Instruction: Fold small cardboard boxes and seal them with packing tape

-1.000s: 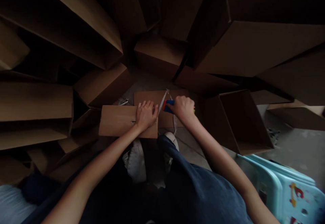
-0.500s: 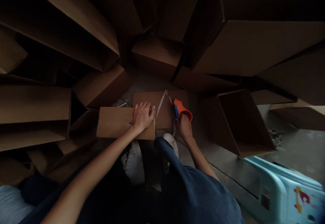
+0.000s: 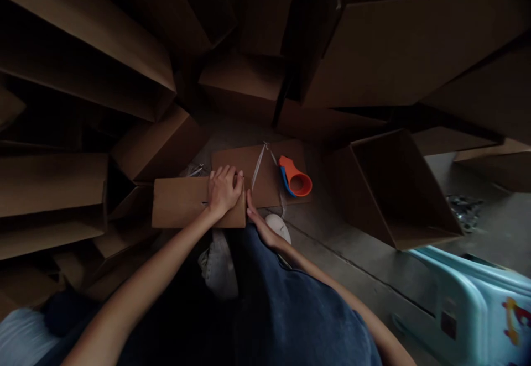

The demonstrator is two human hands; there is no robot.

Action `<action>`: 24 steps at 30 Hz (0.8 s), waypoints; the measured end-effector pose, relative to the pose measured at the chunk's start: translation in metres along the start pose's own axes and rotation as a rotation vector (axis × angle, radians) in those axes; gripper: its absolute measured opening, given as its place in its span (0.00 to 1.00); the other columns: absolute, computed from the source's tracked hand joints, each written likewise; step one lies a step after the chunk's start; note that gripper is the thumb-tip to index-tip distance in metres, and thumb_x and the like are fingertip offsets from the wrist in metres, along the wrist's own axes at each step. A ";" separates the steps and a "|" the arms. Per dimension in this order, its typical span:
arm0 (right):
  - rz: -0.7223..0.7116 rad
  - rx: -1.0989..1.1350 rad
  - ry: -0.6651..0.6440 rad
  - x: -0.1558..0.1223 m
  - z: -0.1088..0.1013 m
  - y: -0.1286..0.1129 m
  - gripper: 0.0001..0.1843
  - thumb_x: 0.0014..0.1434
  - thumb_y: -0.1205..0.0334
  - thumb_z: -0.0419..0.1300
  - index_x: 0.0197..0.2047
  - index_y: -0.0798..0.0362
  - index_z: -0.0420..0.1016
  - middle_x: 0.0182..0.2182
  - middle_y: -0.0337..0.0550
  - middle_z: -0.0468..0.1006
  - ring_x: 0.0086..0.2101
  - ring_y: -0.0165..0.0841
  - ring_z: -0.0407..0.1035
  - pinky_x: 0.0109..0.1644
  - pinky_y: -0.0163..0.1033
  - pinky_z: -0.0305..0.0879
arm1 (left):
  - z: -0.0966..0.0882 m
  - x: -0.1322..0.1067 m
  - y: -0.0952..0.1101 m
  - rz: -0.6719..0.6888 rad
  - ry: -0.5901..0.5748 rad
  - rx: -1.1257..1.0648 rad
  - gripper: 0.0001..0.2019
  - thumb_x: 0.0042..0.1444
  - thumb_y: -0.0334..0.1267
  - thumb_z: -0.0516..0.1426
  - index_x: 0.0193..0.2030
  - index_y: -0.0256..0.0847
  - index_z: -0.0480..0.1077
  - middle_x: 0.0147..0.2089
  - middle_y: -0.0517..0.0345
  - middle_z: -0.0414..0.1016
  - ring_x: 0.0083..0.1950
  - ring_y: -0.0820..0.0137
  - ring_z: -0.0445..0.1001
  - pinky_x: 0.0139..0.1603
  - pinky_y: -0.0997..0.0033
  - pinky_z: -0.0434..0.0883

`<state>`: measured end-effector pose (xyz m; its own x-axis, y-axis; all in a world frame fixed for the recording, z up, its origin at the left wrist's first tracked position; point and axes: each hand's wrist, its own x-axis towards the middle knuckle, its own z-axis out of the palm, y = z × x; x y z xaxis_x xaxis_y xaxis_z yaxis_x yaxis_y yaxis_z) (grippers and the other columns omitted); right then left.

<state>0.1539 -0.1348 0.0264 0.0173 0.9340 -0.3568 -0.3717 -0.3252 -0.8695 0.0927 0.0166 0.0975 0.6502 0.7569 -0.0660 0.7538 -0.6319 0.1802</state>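
Observation:
My left hand (image 3: 223, 191) lies flat, fingers together, on the right end of a small cardboard box (image 3: 179, 202) resting over my knees. My right hand (image 3: 259, 223) is open with fingers stretched, its tips touching the box's right edge. An orange and blue tape dispenser (image 3: 294, 177) lies by itself on a flat cardboard sheet (image 3: 236, 164) on the floor, just beyond the box. A strip of clear tape (image 3: 258, 167) runs across that sheet. My white shoes (image 3: 218, 263) show under the box.
Stacked cardboard boxes (image 3: 398, 45) wall in the left, far and right sides. An open empty box (image 3: 398, 189) lies on its side at right. A light blue plastic stool (image 3: 473, 305) stands at the lower right on the concrete floor (image 3: 357, 266).
My right hand let go of the tape dispenser, leaving it on the flat cardboard, and moved back left to the box's right edge. My left hand stayed on the box.

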 end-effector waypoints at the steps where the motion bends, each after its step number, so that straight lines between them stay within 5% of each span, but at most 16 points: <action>1: -0.005 0.032 0.007 0.002 0.002 0.003 0.42 0.64 0.33 0.43 0.74 0.40 0.36 0.73 0.30 0.35 0.71 0.31 0.26 0.74 0.47 0.23 | 0.000 0.000 0.000 0.000 -0.001 0.007 0.16 0.69 0.41 0.45 0.38 0.39 0.71 0.41 0.49 0.77 0.48 0.56 0.73 0.49 0.59 0.61; 18: 0.056 0.091 0.120 0.021 0.014 0.025 0.48 0.61 0.28 0.35 0.74 0.46 0.25 0.73 0.31 0.24 0.71 0.29 0.22 0.73 0.43 0.26 | 0.004 -0.001 0.003 -0.015 0.018 0.046 0.17 0.69 0.42 0.44 0.38 0.39 0.71 0.41 0.48 0.77 0.48 0.58 0.73 0.50 0.60 0.62; 24: 0.082 0.029 0.199 0.035 0.018 0.013 0.41 0.66 0.34 0.38 0.74 0.46 0.39 0.74 0.39 0.36 0.71 0.35 0.26 0.74 0.48 0.29 | 0.005 -0.001 0.000 -0.013 0.038 0.012 0.16 0.69 0.42 0.46 0.38 0.40 0.71 0.43 0.48 0.78 0.50 0.57 0.72 0.51 0.59 0.63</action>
<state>0.1333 -0.1041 0.0089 0.1673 0.8561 -0.4890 -0.4062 -0.3921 -0.8254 0.0929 0.0147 0.0927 0.6366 0.7706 -0.0307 0.7633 -0.6240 0.1674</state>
